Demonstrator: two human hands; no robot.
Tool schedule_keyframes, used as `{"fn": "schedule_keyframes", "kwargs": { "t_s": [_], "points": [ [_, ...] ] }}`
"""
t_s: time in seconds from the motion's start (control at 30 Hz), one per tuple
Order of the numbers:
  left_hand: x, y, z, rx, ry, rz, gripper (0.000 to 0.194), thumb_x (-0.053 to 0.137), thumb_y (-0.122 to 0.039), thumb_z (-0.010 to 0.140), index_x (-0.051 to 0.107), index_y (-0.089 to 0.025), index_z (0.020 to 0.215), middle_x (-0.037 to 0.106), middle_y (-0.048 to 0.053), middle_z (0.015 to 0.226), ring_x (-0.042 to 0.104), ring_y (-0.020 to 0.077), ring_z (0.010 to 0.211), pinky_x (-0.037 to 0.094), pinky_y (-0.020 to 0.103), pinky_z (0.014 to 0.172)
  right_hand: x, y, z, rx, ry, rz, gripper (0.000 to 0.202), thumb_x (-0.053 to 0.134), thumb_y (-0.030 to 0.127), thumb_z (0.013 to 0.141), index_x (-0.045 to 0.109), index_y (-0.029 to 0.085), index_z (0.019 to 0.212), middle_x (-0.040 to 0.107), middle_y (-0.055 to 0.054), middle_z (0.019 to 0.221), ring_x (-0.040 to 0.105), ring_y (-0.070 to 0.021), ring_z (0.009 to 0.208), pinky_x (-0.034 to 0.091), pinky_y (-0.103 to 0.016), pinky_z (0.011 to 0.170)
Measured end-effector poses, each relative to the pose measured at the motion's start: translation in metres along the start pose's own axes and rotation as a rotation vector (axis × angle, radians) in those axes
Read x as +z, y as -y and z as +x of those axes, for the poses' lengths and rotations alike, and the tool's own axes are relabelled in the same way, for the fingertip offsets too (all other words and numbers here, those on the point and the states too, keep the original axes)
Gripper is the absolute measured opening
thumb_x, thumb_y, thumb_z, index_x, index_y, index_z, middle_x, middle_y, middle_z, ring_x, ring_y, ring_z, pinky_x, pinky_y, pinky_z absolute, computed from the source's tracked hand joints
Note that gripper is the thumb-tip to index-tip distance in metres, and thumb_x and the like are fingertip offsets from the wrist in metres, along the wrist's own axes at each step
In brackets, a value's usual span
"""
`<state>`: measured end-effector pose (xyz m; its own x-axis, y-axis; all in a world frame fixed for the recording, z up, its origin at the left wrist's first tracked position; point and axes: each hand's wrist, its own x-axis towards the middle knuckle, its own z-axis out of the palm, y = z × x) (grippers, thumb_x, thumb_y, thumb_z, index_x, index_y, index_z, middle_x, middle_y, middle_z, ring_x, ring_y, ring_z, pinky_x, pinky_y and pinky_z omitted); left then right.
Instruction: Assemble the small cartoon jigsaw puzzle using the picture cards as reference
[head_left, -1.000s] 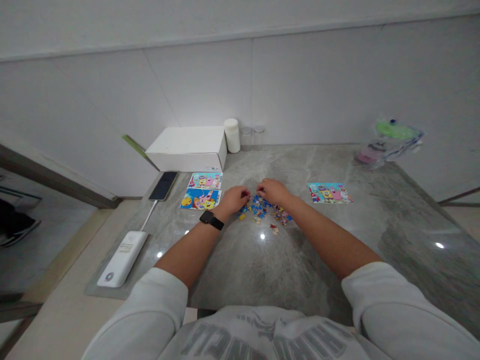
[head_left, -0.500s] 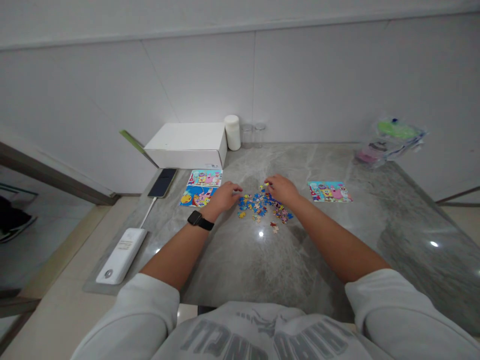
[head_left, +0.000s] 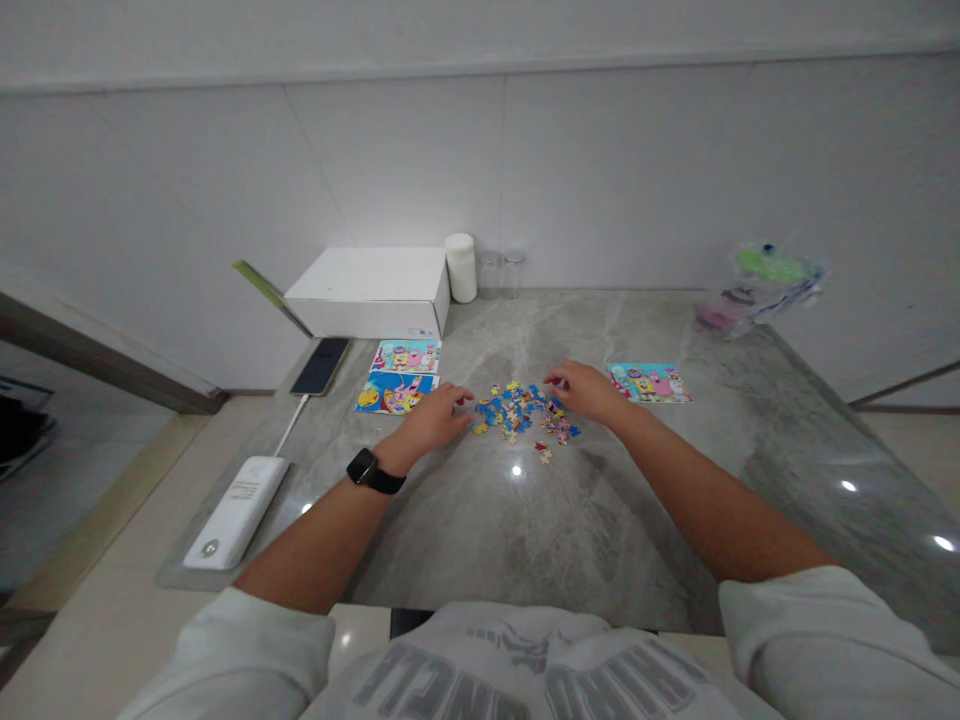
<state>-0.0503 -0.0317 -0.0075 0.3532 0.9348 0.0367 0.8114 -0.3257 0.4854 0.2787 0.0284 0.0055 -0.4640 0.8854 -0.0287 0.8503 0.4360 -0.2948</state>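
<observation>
A loose pile of jigsaw puzzle pieces point(head_left: 517, 408), blue, yellow and pink, lies in the middle of the grey table. My left hand point(head_left: 441, 416), wearing a black watch on the wrist, rests at the pile's left edge with fingers bent and apart. On the opposite side, my right hand point(head_left: 589, 391) hovers by the upper right edge, its thumb and fingers apart; no piece shows in it. Left of the pile are a cartoon picture card point(head_left: 407, 356) and, in front of it, a blue cartoon card point(head_left: 394, 394). Another picture card point(head_left: 651, 383) lies beyond my right hand.
A white box point(head_left: 364, 290), a white bottle point(head_left: 461, 268) and two clear glasses point(head_left: 512, 275) stand along the wall. At left, a phone point(head_left: 321, 366) is cabled to a white power bank point(head_left: 236, 512). A plastic bag point(head_left: 757, 290) sits at the back right corner.
Both hands have drawn apart, the left going left and the right going right. The pile's top edge is more exposed, and the view has shifted slightly.
</observation>
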Motion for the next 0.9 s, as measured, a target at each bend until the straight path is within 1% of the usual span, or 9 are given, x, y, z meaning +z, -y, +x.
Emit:
{"fn": "schedule_keyframes", "kwargs": {
  "t_s": [0.13,0.23,0.33,0.43,0.57,0.63,0.7,0.8,0.9],
  "points": [
    [0.001,0.006,-0.024,-0.036,0.032,0.058,0.037,0.076,-0.036,0.088,0.071,-0.021,0.122,0.072,0.010,0.112,0.069,0.0238,0.096,0.055,0.037,0.088,0.005,-0.014,-0.055,0.050,0.074,0.024,0.044,0.077,0.035,0.089,0.070,0.020,0.130,0.072,-0.011,0.116,0.070,-0.0223,0.097,0.051,-0.030,0.090],
    [0.016,-0.009,-0.023,-0.014,0.037,0.121,0.024,0.071,-0.031,0.091,0.073,-0.021,0.112,0.072,0.011,0.110,0.068,0.0261,0.100,0.054,0.039,0.092,0.022,-0.004,-0.074,0.095,0.108,-0.014,0.052,0.084,0.033,0.082,0.069,0.024,0.130,0.069,-0.012,0.123,0.069,-0.0254,0.106,0.051,-0.031,0.093],
    [0.029,-0.034,-0.010,0.009,0.035,0.141,0.013,0.064,-0.027,0.096,0.074,-0.022,0.102,0.074,0.011,0.103,0.068,0.0267,0.099,0.053,0.039,0.092,0.031,0.016,-0.068,0.084,0.084,0.005,0.032,0.071,0.027,0.094,0.069,0.020,0.125,0.070,-0.014,0.120,0.068,-0.0255,0.112,0.050,-0.032,0.095],
    [0.031,-0.048,-0.004,0.008,0.006,0.111,0.016,0.064,-0.025,0.096,0.073,-0.021,0.108,0.075,0.010,0.104,0.069,0.0264,0.099,0.053,0.038,0.091,0.027,0.027,-0.059,0.062,0.025,0.055,0.029,0.069,0.021,0.095,0.069,0.018,0.124,0.070,-0.014,0.120,0.067,-0.0241,0.112,0.049,-0.031,0.096],
    [0.016,-0.034,-0.023,-0.006,-0.060,0.066,0.025,0.065,-0.023,0.094,0.070,-0.020,0.118,0.072,0.010,0.110,0.069,0.0246,0.100,0.054,0.037,0.093,0.015,0.020,-0.077,0.055,-0.036,0.083,0.028,0.068,0.019,0.093,0.070,0.017,0.121,0.071,-0.012,0.114,0.068,-0.0218,0.100,0.050,-0.031,0.091],
    [0.011,-0.026,-0.037,-0.012,-0.064,0.065,0.024,0.066,-0.024,0.094,0.070,-0.021,0.117,0.071,0.010,0.112,0.068,0.0240,0.100,0.055,0.037,0.093,0.015,0.019,-0.091,0.015,0.007,0.096,0.025,0.069,0.022,0.092,0.071,0.018,0.117,0.072,-0.009,0.107,0.068,-0.0210,0.094,0.049,-0.030,0.086],
    [0.013,-0.027,-0.048,-0.002,-0.033,0.058,0.023,0.068,-0.026,0.093,0.071,-0.022,0.116,0.070,0.010,0.111,0.068,0.0239,0.099,0.055,0.038,0.092,0.021,0.026,-0.099,-0.036,0.070,0.097,0.024,0.070,0.023,0.091,0.071,0.020,0.115,0.073,-0.007,0.103,0.068,-0.0208,0.091,0.049,-0.030,0.084],
    [0.028,-0.050,-0.049,0.095,0.025,0.057,0.023,0.069,-0.028,0.094,0.072,-0.021,0.115,0.070,0.011,0.113,0.067,0.0261,0.104,0.055,0.039,0.095,0.033,0.048,-0.091,-0.065,0.117,0.067,0.017,0.065,0.022,0.095,0.073,0.020,0.110,0.075,-0.009,0.106,0.068,-0.0215,0.095,0.049,-0.030,0.085],
    [0.044,-0.079,-0.039,0.182,0.067,0.119,0.022,0.070,-0.033,0.095,0.074,-0.022,0.114,0.070,0.012,0.117,0.066,0.0286,0.108,0.054,0.043,0.099,0.038,0.067,-0.071,-0.019,0.067,0.008,0.018,0.057,0.020,0.099,0.073,0.021,0.109,0.075,-0.011,0.117,0.069,-0.0232,0.105,0.049,-0.030,0.091]
  ]
}}
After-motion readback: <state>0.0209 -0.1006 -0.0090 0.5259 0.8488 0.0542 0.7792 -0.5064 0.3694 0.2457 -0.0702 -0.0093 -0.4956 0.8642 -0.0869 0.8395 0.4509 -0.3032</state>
